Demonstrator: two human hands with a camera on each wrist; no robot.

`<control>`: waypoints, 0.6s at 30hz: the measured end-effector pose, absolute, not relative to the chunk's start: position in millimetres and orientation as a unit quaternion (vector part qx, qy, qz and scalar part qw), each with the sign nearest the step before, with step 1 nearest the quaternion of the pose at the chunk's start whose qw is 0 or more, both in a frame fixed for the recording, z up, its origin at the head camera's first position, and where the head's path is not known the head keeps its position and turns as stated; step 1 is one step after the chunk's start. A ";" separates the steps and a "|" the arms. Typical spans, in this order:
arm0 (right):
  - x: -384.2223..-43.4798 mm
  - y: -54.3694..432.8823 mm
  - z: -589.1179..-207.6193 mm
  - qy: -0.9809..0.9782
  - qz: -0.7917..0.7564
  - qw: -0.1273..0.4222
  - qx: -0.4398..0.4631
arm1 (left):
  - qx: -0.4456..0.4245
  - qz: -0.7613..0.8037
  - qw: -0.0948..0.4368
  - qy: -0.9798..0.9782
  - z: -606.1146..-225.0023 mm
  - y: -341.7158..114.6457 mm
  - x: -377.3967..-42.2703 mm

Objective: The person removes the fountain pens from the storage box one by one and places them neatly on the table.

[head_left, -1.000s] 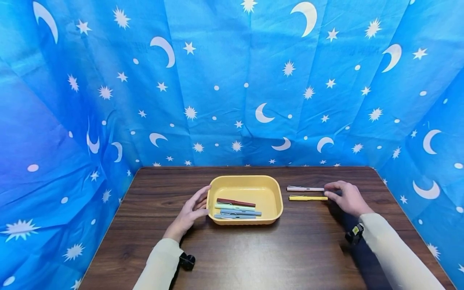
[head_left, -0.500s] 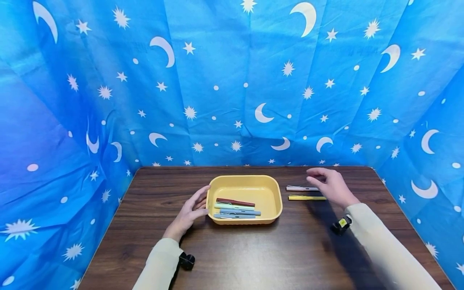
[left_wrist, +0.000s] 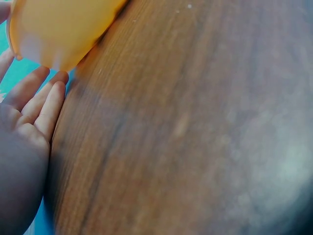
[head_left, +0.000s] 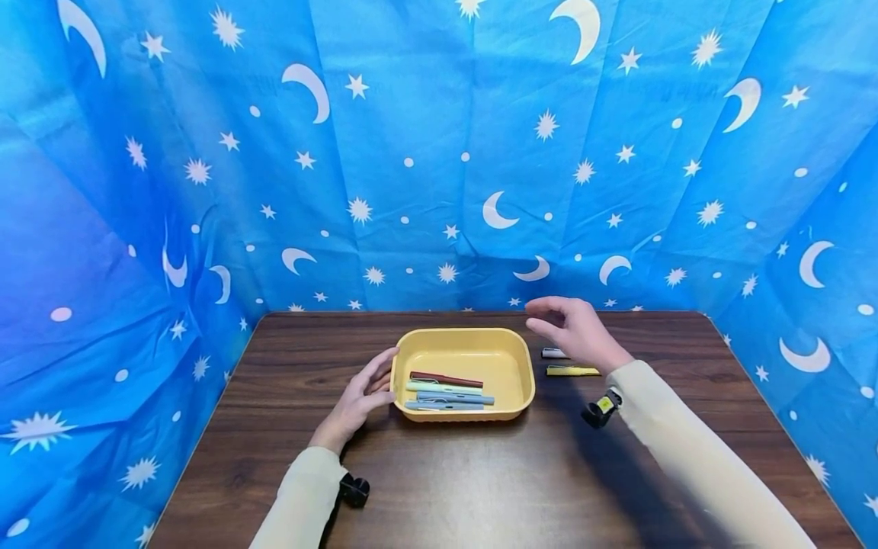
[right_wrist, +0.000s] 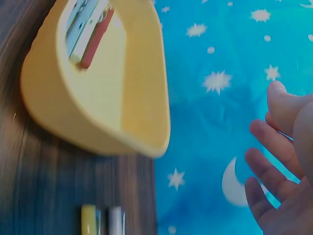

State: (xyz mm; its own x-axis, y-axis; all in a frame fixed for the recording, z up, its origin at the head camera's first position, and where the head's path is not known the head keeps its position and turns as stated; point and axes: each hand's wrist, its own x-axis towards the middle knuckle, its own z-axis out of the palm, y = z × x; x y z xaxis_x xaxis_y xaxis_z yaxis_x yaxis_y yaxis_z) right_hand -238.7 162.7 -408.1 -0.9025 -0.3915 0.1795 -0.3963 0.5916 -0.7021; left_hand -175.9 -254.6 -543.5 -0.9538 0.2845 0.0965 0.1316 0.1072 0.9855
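Observation:
A yellow tray (head_left: 463, 416) sits on the table with several capped pens in it: a dark red pen (head_left: 447, 380), a pale green pen (head_left: 444, 389) and blue-grey pens (head_left: 456, 399). My left hand (head_left: 351, 406) rests its extended fingers and thumb against the tray's left end. My right hand (head_left: 578, 332) is raised above the table beyond the tray's right end, fingers loosely bent, nothing in it. Below it lie a yellow pen (head_left: 571, 371) and a pale pink pen (head_left: 553, 353), its right part hidden behind the hand. The right wrist view shows the right hand (right_wrist: 281, 156) apart from the tray.
The dark wood table (head_left: 453, 488) ends at a blue cloth (head_left: 425, 191) with moons and stars, which hangs behind it and along both sides. Each wrist carries a small black camera mount (head_left: 600, 409).
My right hand has left the right ends of the two loose pens, risen and moved left towards the tray. The left hand, tray and pens have stayed put.

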 end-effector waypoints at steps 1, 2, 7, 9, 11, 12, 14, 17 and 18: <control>-238.9 157.0 -406.5 -0.890 0.396 0.001 0.225 | 0.141 0.652 0.058 0.743 -543.2 -254.6 -175.8; -238.9 151.5 -405.1 -0.889 0.398 -0.002 0.229 | 0.140 0.652 0.059 0.743 -543.0 -254.7 -175.7; -242.0 125.5 -399.8 -0.879 0.399 -0.023 0.260 | 0.140 0.650 0.059 0.745 -542.1 -255.1 -175.6; -244.3 115.8 -399.0 -0.874 0.398 -0.030 0.275 | 0.140 0.649 0.059 0.746 -542.5 -255.3 -175.4; -246.6 106.5 -398.2 -0.871 0.397 -0.033 0.289 | 0.140 0.649 0.059 0.746 -542.9 -255.6 -175.1; -247.7 102.3 -397.5 -0.869 0.396 -0.033 0.294 | 0.139 0.649 0.059 0.746 -542.9 -255.6 -174.9; -250.3 94.6 -396.8 -0.865 0.394 -0.031 0.310 | 0.140 0.649 0.059 0.746 -543.3 -255.3 -175.0; -254.4 85.3 -396.4 -0.860 0.394 -0.034 0.322 | 0.139 0.650 0.060 0.745 -543.4 -254.6 -175.3; -255.6 82.9 -396.2 -0.858 0.396 -0.038 0.325 | 0.137 0.651 0.060 0.744 -543.5 -254.3 -175.5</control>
